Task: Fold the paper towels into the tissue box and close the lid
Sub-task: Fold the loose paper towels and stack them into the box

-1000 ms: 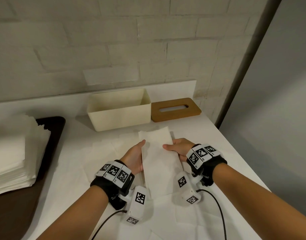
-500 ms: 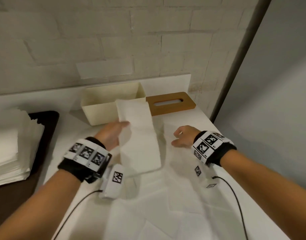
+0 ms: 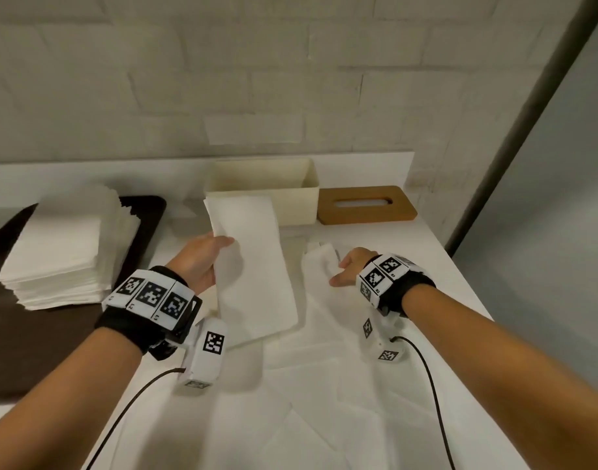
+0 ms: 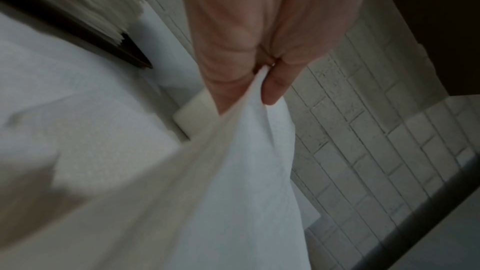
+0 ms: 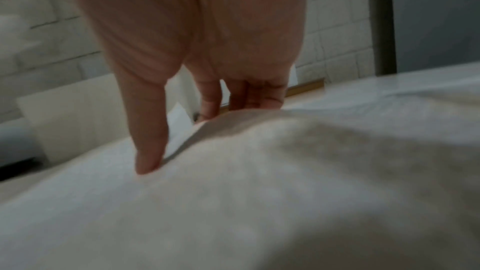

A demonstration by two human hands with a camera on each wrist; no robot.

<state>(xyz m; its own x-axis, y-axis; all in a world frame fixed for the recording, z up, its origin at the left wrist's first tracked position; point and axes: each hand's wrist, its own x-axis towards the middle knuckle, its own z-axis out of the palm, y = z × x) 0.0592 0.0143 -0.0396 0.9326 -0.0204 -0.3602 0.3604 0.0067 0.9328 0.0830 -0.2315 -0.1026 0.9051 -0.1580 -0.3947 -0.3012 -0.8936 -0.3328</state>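
The open cream tissue box [image 3: 260, 184] stands at the back of the white table, and its wooden slotted lid [image 3: 365, 205] lies flat to its right. My left hand [image 3: 206, 259] pinches a long folded paper towel [image 3: 253, 266] by its left edge and holds it just in front of the box. The left wrist view shows thumb and fingers [image 4: 259, 81] closed on that towel [image 4: 246, 192]. My right hand [image 3: 350, 269] grips the raised corner of another towel [image 3: 319, 259] lying on the table. In the right wrist view the thumb presses down and the fingers [image 5: 207, 106] curl behind the fold.
A thick stack of white towels [image 3: 63, 245] sits on a dark tray [image 3: 145, 212] at the left. Several loose unfolded towels [image 3: 324, 385] cover the table in front of me. A brick wall runs behind the box; the table's edge is at the right.
My right hand let go of the folded towel and took hold of another towel on the table. My left hand alone carried the folded towel forward toward the box.
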